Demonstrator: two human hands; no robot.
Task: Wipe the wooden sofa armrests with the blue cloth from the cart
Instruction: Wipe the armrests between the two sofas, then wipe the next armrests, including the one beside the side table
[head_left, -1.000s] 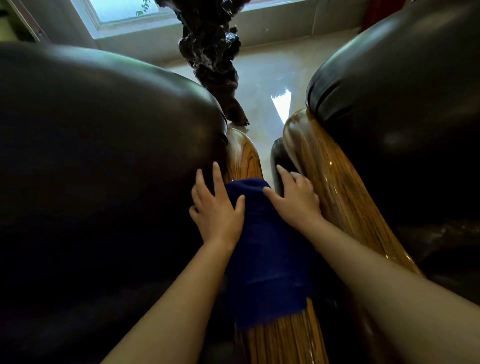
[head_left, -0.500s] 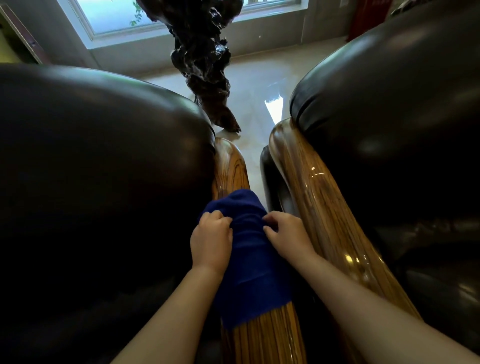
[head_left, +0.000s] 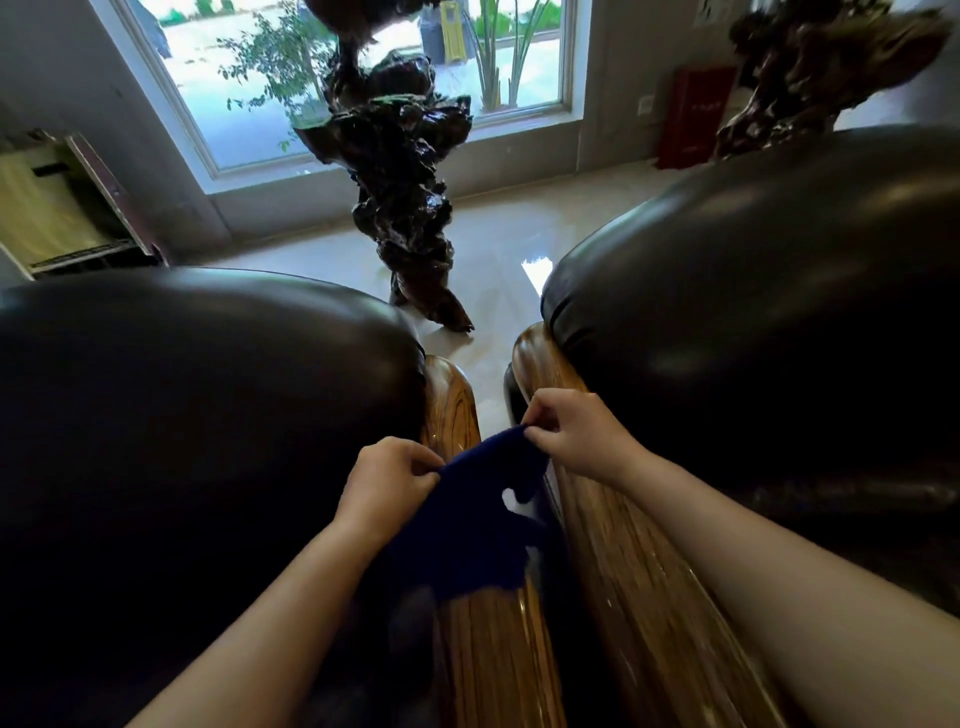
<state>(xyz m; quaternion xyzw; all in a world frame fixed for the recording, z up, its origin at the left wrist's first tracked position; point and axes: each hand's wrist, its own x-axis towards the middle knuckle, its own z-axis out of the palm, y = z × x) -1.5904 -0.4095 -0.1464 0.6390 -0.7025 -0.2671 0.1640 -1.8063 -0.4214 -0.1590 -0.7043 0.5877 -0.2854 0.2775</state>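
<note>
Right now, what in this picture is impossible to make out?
- Head view: the left armrest under the blue cloth is covered.
- The tall dark carving is cut off by the top edge.
- The red box carries markings too small to read.

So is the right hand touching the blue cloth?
Touching. The head view shows the right hand pinching the top edge of the blue cloth, fingers closed on the fabric with no gap.
</note>
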